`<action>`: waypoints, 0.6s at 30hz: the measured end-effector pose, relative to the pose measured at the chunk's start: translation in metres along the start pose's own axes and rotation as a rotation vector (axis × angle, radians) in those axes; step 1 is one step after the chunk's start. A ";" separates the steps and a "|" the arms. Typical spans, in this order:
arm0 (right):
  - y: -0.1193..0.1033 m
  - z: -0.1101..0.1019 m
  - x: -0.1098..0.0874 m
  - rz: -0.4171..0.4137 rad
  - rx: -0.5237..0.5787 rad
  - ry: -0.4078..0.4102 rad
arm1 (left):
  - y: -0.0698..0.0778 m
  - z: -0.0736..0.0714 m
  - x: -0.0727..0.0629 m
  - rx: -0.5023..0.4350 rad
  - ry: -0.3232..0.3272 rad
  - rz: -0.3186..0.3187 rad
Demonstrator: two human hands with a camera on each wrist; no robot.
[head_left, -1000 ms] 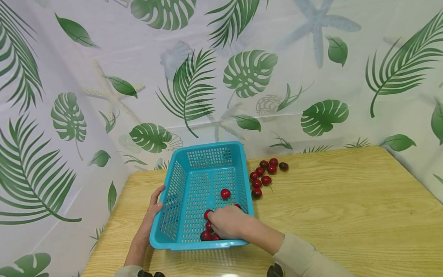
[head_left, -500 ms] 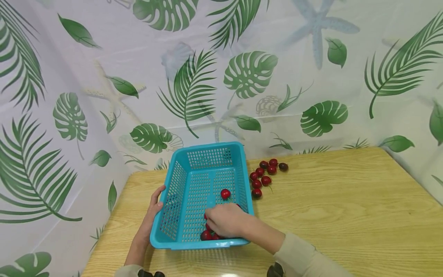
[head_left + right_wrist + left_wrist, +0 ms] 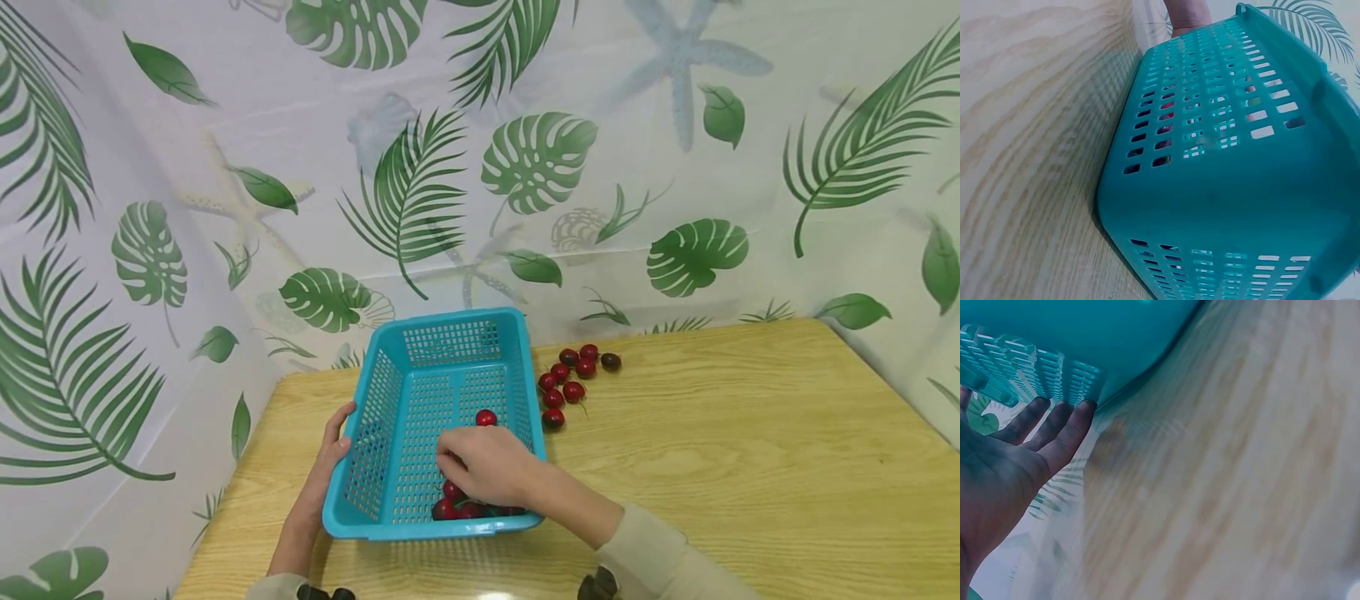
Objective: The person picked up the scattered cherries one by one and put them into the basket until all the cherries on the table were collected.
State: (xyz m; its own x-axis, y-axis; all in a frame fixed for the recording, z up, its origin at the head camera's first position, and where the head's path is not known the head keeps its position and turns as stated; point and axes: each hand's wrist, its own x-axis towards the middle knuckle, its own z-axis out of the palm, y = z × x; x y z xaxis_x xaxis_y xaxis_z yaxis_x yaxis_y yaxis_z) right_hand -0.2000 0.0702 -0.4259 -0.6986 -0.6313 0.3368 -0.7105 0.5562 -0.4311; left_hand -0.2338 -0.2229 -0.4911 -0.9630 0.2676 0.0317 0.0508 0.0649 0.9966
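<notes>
A turquoise plastic basket [image 3: 402, 530] with slotted walls stands on the table. My left hand [image 3: 335, 450] rests against its left side; in the left wrist view, fairly straight fingers [image 3: 1067, 439] touch the slotted wall. My right hand [image 3: 491, 468] reaches over the right rim into the basket, fingers bent downward. Its fingertips are hidden beneath it, so whether they pinch anything is unseen. Several dark red cherries [image 3: 444, 508] lie under and beside this hand at the near end. Another cherry [image 3: 486, 417] sits just beyond it. In the right wrist view, the basket's outer corner [image 3: 1210, 194] fills much of the picture.
Outside the basket, to its right, several loose cherries [image 3: 573, 392] lie in a cluster on the wooden table [image 3: 720, 467]. A leaf-printed cloth [image 3: 540, 162] hangs behind the table and along its left side.
My right hand has risen slightly and moved away from me, uncovering some near-end cherries. A cherry seen by its fingertips earlier is out of sight now. The left hand and basket have stayed put.
</notes>
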 end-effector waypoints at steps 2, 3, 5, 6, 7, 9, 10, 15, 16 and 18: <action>-0.001 -0.003 -0.001 0.001 0.015 0.033 | 0.000 -0.001 0.000 0.008 0.002 -0.003; -0.001 -0.004 -0.002 0.000 0.019 0.050 | 0.000 -0.001 0.000 0.013 0.005 -0.004; 0.000 -0.008 -0.004 0.003 0.029 0.088 | 0.000 -0.001 -0.001 0.010 0.007 -0.006; 0.001 -0.010 -0.005 0.004 0.035 0.111 | 0.000 0.000 -0.001 0.008 0.007 0.000; 0.002 -0.012 -0.006 0.007 0.045 0.131 | 0.001 0.000 0.000 0.000 0.010 0.002; 0.005 -0.015 -0.009 0.012 0.059 0.170 | 0.001 0.001 0.000 -0.009 0.013 0.011; 0.007 -0.017 -0.010 0.018 0.065 0.188 | 0.001 0.001 0.000 -0.014 0.015 0.017; 0.019 -0.024 -0.017 0.066 0.071 0.264 | 0.001 0.002 0.000 -0.022 0.005 0.016; 0.022 -0.024 -0.019 0.077 0.068 0.280 | 0.000 0.001 0.000 -0.025 0.004 0.010; 0.028 -0.026 -0.021 0.097 0.065 0.317 | 0.000 0.001 -0.001 -0.020 0.003 0.001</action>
State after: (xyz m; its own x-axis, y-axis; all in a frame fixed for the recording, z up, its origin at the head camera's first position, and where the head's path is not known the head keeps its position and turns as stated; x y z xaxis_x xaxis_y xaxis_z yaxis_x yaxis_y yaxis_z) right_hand -0.2071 0.1130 -0.4236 -0.7618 -0.3720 0.5303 -0.6393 0.5636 -0.5231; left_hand -0.2325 -0.2225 -0.4915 -0.9638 0.2648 0.0324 0.0460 0.0453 0.9979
